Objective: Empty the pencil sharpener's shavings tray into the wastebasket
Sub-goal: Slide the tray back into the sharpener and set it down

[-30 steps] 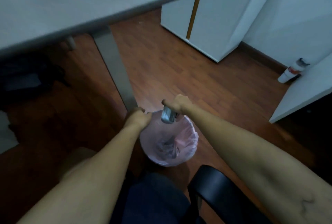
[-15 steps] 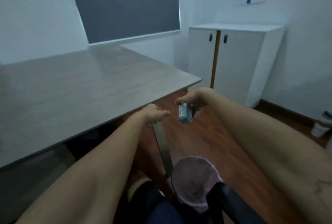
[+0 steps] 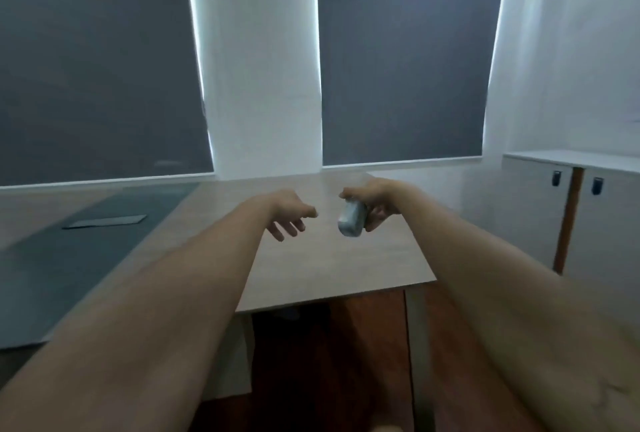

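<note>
Hovering above the table's (image 3: 329, 258) near right corner, the right hand (image 3: 375, 204) pinches the grey shavings tray (image 3: 351, 220); the left hand (image 3: 289, 215) hangs beside it, fingers loosely spread, holding nothing.

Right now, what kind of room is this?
Most likely an office or small meeting room. A long wood-grain desk sits under two windows with grey roller blinds pulled down, and a white storage cabinet with small door pulls stands against the right wall.
</note>
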